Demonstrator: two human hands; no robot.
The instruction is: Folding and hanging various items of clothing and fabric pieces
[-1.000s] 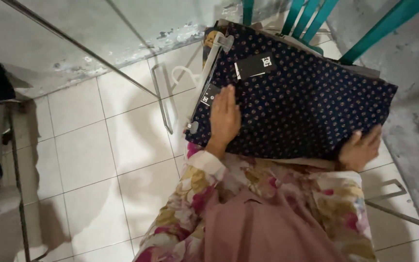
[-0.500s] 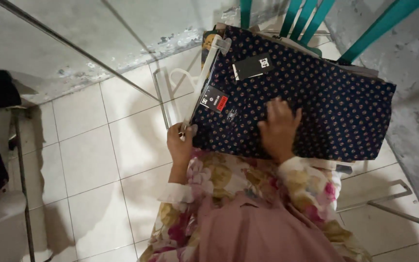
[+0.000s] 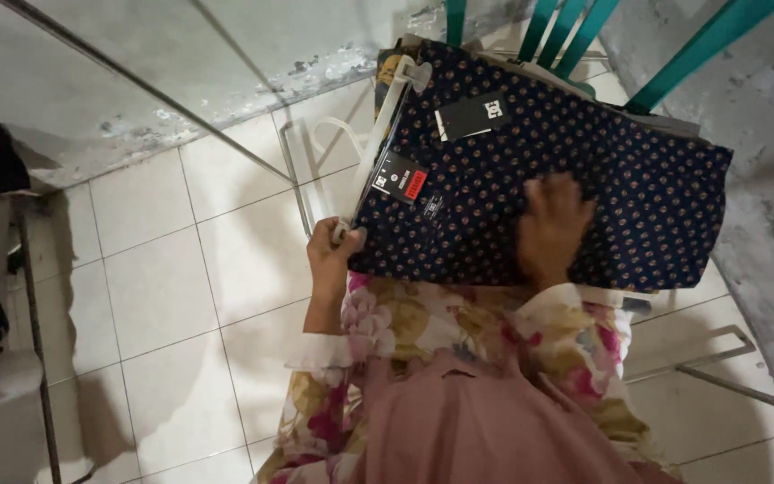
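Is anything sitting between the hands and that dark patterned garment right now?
Nothing visible. The right hand lies flat on top of the dark patterned garment, somewhat blurred. The left hand grips the white hanger at the garment's left edge. The hang tags lie on the fabric, away from both hands.

Navy dotted folded garment [image 3: 584, 161] flat; white hanger [image 3: 378, 143] along left edge
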